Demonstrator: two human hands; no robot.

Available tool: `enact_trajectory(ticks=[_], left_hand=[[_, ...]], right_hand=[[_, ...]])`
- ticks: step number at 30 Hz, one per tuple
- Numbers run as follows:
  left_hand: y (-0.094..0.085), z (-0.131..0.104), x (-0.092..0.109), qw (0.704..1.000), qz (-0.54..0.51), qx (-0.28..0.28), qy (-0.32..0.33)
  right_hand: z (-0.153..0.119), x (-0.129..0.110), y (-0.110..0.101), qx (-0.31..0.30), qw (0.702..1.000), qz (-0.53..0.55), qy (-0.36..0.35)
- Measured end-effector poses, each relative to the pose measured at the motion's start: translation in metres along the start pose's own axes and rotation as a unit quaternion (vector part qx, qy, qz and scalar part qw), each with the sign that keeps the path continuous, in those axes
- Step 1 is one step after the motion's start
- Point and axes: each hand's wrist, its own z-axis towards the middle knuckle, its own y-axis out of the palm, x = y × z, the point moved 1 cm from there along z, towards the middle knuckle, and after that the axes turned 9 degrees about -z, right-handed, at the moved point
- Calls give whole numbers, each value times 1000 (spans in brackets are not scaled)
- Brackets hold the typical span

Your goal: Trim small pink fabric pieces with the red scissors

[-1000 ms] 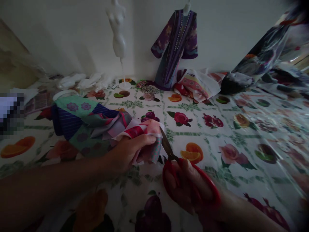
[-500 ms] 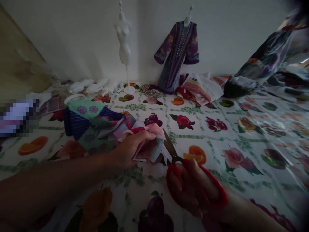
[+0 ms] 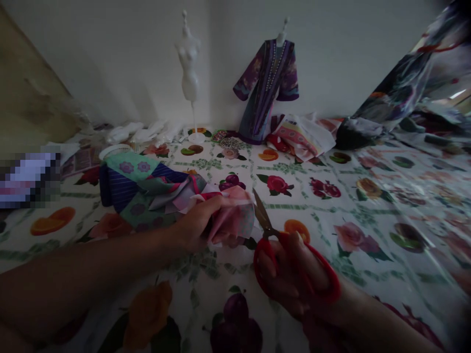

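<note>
My left hand (image 3: 196, 221) grips a pink piece of fabric (image 3: 233, 211), its thumb on top and a loose flap hanging to the right. The cloth runs on leftward into a bunched patchwork (image 3: 138, 196) of teal flowered and blue striped pieces lying on the table. In my right hand (image 3: 287, 274) is a pair of red-handled scissors (image 3: 265, 220), fingers through the loops. The blades point up and away, just right of the pink flap's edge; I cannot tell whether they touch it.
A white doll-size mannequin (image 3: 190, 73) stands at the back. Beside it another wears a purple robe (image 3: 267, 83). Bunched fabric and packaging (image 3: 301, 135) lie to the right of the robe, and a dark plastic-wrapped bundle (image 3: 397, 93) farther right. A fruit-print tablecloth (image 3: 309, 215) covers the table.
The pink fabric is spread more openly over my left hand, its flap farther right. The scissors have shifted slightly, staying beside the cloth's edge. The whole view has tilted a little.
</note>
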Motion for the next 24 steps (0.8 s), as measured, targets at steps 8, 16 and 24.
enact_trajectory(ticks=[8, 16, 24], left_hand=[[2, 1, 1, 998, -16, -53, 25], [5, -2, 17, 997, -60, -39, 25], [4, -4, 22, 985, -149, -66, 53]], right_hand=[[6, -3, -8, 10, 999, 36, -8], [7, -4, -11, 23, 998, 41, -53], [8, -4, -6, 38, 997, 4, -67]])
